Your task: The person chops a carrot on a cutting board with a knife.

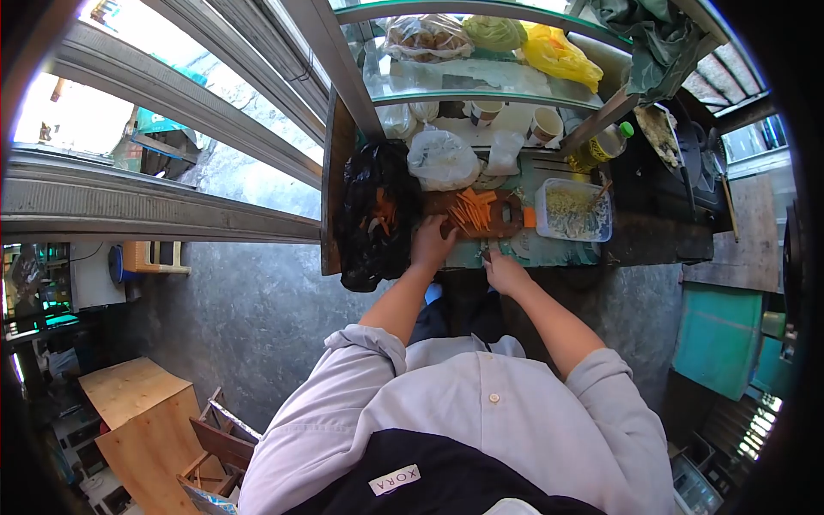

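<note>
A brown wooden cutting board (506, 225) lies on the worktop with a pile of orange carrot sticks (474, 209) on it. My left hand (432, 243) is closed on the board's left end, its fingers bent beside the carrot. Just below the board, at the counter's front edge, my right hand (506, 273) is closed around the handle of a knife (487, 254); most of its blade is hard to make out. To the left sits a black plastic bag (378, 176) with orange peelings in it. A white plastic tub (577, 225) of pale shreds stands at the right.
Behind the board are a clear bag of white food (442, 159), paper cups (543, 126) and a bottle with a green cap (605, 146). A glass shelf (489, 97) above carries bagged produce and a yellow bag (560, 58). A metal frame (163, 206) runs along the left.
</note>
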Available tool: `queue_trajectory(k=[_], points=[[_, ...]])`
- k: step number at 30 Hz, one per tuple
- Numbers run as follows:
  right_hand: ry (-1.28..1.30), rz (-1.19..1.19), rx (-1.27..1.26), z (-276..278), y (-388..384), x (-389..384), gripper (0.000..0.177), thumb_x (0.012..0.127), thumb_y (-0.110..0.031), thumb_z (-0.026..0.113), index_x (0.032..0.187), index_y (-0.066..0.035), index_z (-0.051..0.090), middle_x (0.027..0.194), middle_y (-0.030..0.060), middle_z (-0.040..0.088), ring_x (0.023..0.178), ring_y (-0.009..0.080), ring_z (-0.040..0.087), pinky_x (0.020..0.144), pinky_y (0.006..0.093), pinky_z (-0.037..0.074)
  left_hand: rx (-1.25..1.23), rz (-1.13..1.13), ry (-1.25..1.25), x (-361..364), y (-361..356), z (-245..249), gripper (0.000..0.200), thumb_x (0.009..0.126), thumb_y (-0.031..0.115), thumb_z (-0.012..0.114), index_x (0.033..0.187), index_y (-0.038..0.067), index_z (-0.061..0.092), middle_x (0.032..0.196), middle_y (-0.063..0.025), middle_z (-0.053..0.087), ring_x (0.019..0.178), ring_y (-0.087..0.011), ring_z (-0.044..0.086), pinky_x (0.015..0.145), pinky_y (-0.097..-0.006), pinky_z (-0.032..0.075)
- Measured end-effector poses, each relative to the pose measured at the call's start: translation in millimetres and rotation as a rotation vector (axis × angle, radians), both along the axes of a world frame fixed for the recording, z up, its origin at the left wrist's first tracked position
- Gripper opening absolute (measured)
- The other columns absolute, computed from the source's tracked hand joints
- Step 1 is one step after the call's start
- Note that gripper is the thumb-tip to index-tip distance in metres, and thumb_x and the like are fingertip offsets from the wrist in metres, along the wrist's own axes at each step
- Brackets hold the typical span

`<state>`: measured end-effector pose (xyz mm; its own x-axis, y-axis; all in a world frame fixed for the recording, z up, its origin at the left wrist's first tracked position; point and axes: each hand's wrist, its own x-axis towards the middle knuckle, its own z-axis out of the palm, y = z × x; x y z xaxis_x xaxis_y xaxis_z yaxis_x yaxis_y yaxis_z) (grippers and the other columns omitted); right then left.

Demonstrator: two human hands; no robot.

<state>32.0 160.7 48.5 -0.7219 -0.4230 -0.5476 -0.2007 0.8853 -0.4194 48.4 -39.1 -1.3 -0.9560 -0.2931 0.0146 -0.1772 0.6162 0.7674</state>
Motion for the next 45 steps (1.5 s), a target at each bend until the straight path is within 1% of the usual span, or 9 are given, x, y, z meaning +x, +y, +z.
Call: queue_trajectory(k=[5,7,9,14,22,31,40,42,45], points=[[0.037,0.018,-0.034,-14,-7,-5,0.031,0.092,-0.023,0.048,0.107,0.003,0.051,0.094,0.0302,0.063,0.090,0.0453,0.061,0.081,0.0524,0.047,-0.008,0.003,-0.053,3,4,7,0.037,0.079,0.021,0.072,0.109,0.002,0.062,0.102,-0.0139,0.061,0.095,-0.0309,0.060,0.081,-0.0387,0.049],[0.045,0.021,-0.055,-11,-2,-1,0.031,0.092,-0.023,0.048,0.108,0.003,0.051,0.095,0.0296,0.063,0.090,0.0453,0.061,0.081,0.0525,0.047,-0.002,0.014,-0.080,4,5,8,0.039,0.079,0.022,0.072,0.111,0.002,0.062,0.102,-0.0134,0.061,0.095,-0.0303,0.061,0.081,-0.0384,0.049],[-0.011,-0.076,-0.043,-4,8,8,0.030,0.092,-0.023,0.047,0.107,0.003,0.052,0.094,0.0294,0.063,0.090,0.0454,0.061,0.081,0.0525,0.047,-0.005,0.017,-0.074,3,4,9,0.040,0.079,0.022,0.072,0.112,0.002,0.062,0.102,-0.0131,0.062,0.095,-0.0301,0.061,0.082,-0.0381,0.049],[-0.009,-0.048,-0.042,8,6,6,0.030,0.093,-0.024,0.046,0.107,0.002,0.052,0.092,0.0299,0.063,0.089,0.0457,0.061,0.081,0.0523,0.048,0.024,0.029,-0.081,4,5,8,0.042,0.078,0.022,0.073,0.113,0.002,0.063,0.102,-0.0127,0.062,0.095,-0.0299,0.061,0.082,-0.0376,0.048],[0.034,-0.006,-0.031,11,3,6,0.030,0.093,-0.025,0.046,0.105,0.002,0.051,0.090,0.0292,0.063,0.088,0.0452,0.062,0.080,0.0524,0.048,0.023,0.104,-0.080,5,6,5,0.038,0.076,0.021,0.074,0.108,0.002,0.066,0.100,-0.0135,0.064,0.093,-0.0302,0.062,0.082,-0.0368,0.049],[-0.043,0.010,0.034,-1,-7,-5,0.032,0.093,-0.025,0.046,0.110,0.002,0.051,0.099,0.0284,0.062,0.093,0.0436,0.061,0.082,0.0518,0.047,-0.006,0.100,-0.020,4,6,6,0.039,0.072,0.023,0.077,0.105,0.003,0.068,0.092,-0.0116,0.065,0.087,-0.0297,0.063,0.078,-0.0358,0.049],[-0.040,-0.021,-0.066,4,-2,-3,0.032,0.093,-0.025,0.047,0.109,0.002,0.051,0.093,0.0294,0.063,0.091,0.0449,0.060,0.080,0.0524,0.047,0.007,0.079,-0.026,4,3,2,0.036,0.073,0.021,0.076,0.103,0.002,0.068,0.093,-0.0121,0.065,0.087,-0.0299,0.063,0.079,-0.0373,0.049],[0.032,-0.004,-0.088,3,0,0,0.031,0.093,-0.024,0.047,0.108,0.002,0.051,0.090,0.0289,0.063,0.088,0.0449,0.061,0.078,0.0530,0.047,0.004,0.081,-0.033,4,4,2,0.036,0.073,0.021,0.076,0.102,0.002,0.068,0.093,-0.0122,0.065,0.087,-0.0299,0.063,0.079,-0.0373,0.049],[0.058,-0.034,-0.034,8,-4,1,0.029,0.093,-0.023,0.046,0.106,0.003,0.051,0.088,0.0279,0.064,0.086,0.0449,0.062,0.077,0.0534,0.048,-0.006,0.092,-0.035,4,5,3,0.035,0.073,0.020,0.075,0.102,0.002,0.068,0.093,-0.0123,0.065,0.087,-0.0301,0.063,0.079,-0.0374,0.049]])
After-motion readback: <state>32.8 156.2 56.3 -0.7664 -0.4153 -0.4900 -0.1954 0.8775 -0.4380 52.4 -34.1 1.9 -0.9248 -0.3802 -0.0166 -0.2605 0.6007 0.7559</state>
